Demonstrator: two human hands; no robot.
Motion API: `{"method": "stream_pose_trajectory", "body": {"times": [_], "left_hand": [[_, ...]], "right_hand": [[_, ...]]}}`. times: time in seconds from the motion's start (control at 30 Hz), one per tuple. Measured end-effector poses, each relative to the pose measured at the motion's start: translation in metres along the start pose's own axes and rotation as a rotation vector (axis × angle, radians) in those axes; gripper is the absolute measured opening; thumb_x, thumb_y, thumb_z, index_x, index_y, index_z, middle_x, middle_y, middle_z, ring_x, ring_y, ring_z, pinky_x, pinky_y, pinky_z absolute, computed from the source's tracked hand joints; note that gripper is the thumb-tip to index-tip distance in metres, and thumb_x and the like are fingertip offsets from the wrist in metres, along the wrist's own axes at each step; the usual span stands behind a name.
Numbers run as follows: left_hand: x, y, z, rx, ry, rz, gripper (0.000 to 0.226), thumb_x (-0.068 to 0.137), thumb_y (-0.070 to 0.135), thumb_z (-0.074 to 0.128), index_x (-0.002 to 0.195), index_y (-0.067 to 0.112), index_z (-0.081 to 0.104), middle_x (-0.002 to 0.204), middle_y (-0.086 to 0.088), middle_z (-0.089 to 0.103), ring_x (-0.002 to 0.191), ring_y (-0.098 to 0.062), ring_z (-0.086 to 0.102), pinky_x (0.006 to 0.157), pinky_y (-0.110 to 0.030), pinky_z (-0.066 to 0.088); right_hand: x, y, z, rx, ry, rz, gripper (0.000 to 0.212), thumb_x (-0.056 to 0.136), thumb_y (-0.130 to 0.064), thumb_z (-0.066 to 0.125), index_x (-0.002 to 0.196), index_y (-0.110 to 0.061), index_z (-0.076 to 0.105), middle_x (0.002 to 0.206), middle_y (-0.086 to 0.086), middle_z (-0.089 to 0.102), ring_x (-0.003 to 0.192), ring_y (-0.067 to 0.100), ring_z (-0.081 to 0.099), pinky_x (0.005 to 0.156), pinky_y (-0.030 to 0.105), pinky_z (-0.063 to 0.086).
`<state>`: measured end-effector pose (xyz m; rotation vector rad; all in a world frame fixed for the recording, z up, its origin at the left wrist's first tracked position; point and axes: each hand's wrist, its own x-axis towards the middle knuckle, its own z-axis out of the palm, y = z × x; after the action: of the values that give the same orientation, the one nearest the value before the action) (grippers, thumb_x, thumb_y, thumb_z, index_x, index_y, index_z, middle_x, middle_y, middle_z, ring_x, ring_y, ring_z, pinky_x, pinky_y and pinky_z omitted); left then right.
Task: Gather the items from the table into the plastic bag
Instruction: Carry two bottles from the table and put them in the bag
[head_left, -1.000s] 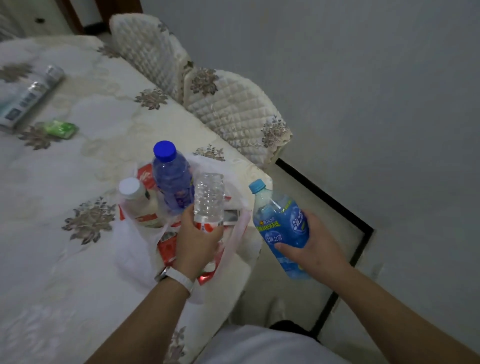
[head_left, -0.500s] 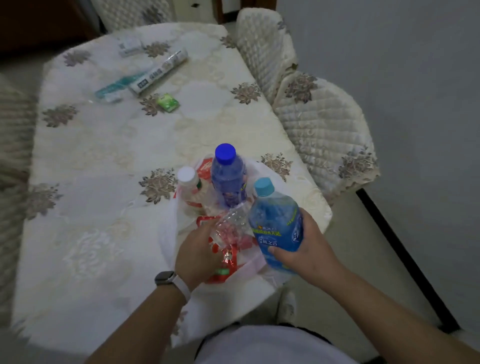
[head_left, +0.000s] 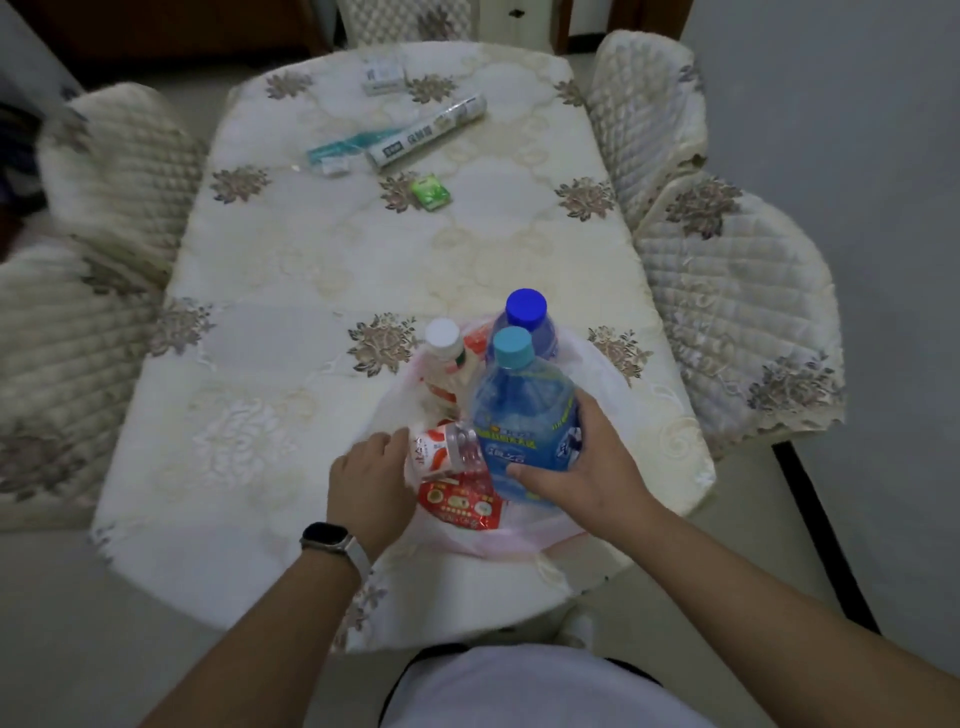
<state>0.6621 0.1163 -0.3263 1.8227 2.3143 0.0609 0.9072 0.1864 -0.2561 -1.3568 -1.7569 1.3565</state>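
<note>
Right hand (head_left: 587, 467) is wrapped around the belly of the big blue bottle (head_left: 524, 415), which stands upright in the mouth of the plastic bag (head_left: 597, 371), lower middle of the frame. Left hand (head_left: 369, 483) holds the small clear bottle (head_left: 447, 452) by its end, lying on its side over the red packet (head_left: 462, 506).

Handling-wise, I'd guess the blue one is full, so heavy and a bit slick on the label. Gripping mid-body like this seems right, since the bag is thin and floppy and won't prop anything up. The clear one looks empty and crushable, so go easy on it.

Compared with a second ago, the blue bottle has come in from off the worktop's (head_left: 311, 364) edge at the right and now sits just in front of the dark-capped bottle (head_left: 527, 317) and the white-capped bottle (head_left: 444, 353). The clear bottle has gone from upright to flat.

Still out in the upper middle of the frame – cling film roll (head_left: 431, 132), toothbrush pack (head_left: 348, 148), green packet (head_left: 430, 192), white box (head_left: 383, 75).
</note>
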Motion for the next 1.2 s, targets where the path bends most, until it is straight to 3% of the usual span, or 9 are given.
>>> {"method": "stream_pose_trajectory", "body": {"times": [0.1,0.3,0.37,0.5,0.73,0.83,0.93,1.07,1.2], "left_hand": [[-0.006,-0.019,-0.003,0.112,-0.167,-0.113,0.041,0.085,0.047,0.06,0.119,0.027,0.051,0.11,0.003,0.062,0.1,-0.022,0.062,0.089,-0.04,0.04],[-0.004,-0.044,-0.008,0.077,-0.106,-0.188,0.01,0.091,0.021,0.046,0.094,0.022,0.055,0.086,0.001,0.066,0.082,-0.026,0.064,0.072,-0.034,0.026],[-0.006,-0.051,-0.008,-0.113,-0.012,-0.206,0.01,0.091,0.024,0.05,0.085,0.02,0.057,0.075,0.002,0.061,0.078,-0.027,0.063,0.068,-0.033,0.029],[-0.015,-0.05,-0.024,-0.857,0.058,-0.25,0.019,0.088,0.013,0.061,0.073,0.023,0.056,0.069,0.002,0.058,0.063,-0.016,0.051,0.06,-0.027,0.04],[-0.033,-0.051,-0.046,-1.41,-0.174,-0.045,0.011,0.066,0.002,0.052,0.065,0.009,0.061,0.083,-0.02,0.068,0.08,-0.023,0.061,0.071,-0.026,0.047],[-0.04,-0.053,-0.048,-1.456,-0.267,0.004,0.007,0.059,0.011,0.06,0.063,0.014,0.056,0.078,-0.034,0.056,0.079,-0.031,0.054,0.074,-0.034,0.042],[-0.048,-0.053,-0.048,-1.447,-0.296,0.027,0.013,0.061,0.01,0.062,0.071,0.013,0.054,0.074,-0.023,0.05,0.077,-0.033,0.05,0.071,-0.036,0.04],[-0.06,-0.041,-0.058,-1.48,-0.219,-0.02,0.014,0.074,-0.004,0.06,0.086,0.001,0.054,0.075,-0.02,0.057,0.076,-0.024,0.064,0.074,-0.024,0.05],[-0.069,-0.031,-0.056,-1.38,-0.138,-0.154,0.017,0.089,-0.007,0.059,0.098,0.007,0.061,0.087,-0.023,0.068,0.084,-0.02,0.068,0.079,-0.024,0.05]], "right_hand": [[0.007,-0.009,0.017,-0.015,-0.007,-0.007,0.076,0.065,-0.027,0.089,0.119,-0.044,0.039,0.118,-0.02,0.054,0.105,-0.011,0.053,0.079,0.006,0.046],[0.011,-0.023,0.047,-0.024,-0.04,-0.068,0.067,0.066,-0.007,0.087,0.112,-0.038,0.049,0.109,-0.02,0.059,0.099,-0.013,0.057,0.074,0.005,0.045],[0.013,-0.026,0.057,-0.045,-0.058,-0.076,0.07,0.064,-0.015,0.088,0.121,-0.03,0.051,0.114,-0.016,0.061,0.104,-0.006,0.059,0.078,0.01,0.047],[0.008,-0.023,0.069,-0.027,-0.126,-0.029,0.076,0.064,-0.018,0.089,0.126,-0.033,0.047,0.118,-0.015,0.06,0.107,0.0,0.061,0.083,0.016,0.049],[-0.012,-0.011,0.089,-0.043,-0.131,0.005,0.081,0.064,-0.012,0.089,0.127,-0.036,0.045,0.116,-0.027,0.06,0.109,-0.005,0.059,0.087,0.015,0.048],[-0.024,-0.003,0.092,-0.025,-0.098,0.025,0.08,0.063,-0.013,0.09,0.122,-0.042,0.044,0.117,-0.027,0.057,0.108,-0.013,0.055,0.085,0.006,0.042],[-0.03,0.004,0.097,-0.01,-0.043,0.022,0.077,0.063,-0.016,0.091,0.118,-0.044,0.044,0.118,-0.026,0.054,0.107,-0.016,0.053,0.083,0.003,0.04],[-0.03,0.016,0.101,-0.059,-0.073,0.005,0.082,0.061,-0.029,0.091,0.12,-0.053,0.04,0.122,-0.027,0.052,0.112,-0.009,0.053,0.088,0.011,0.044],[-0.031,0.026,0.096,-0.125,-0.133,-0.038,0.084,0.061,-0.038,0.089,0.122,-0.056,0.035,0.125,-0.03,0.048,0.116,-0.012,0.048,0.092,0.014,0.044]]}}
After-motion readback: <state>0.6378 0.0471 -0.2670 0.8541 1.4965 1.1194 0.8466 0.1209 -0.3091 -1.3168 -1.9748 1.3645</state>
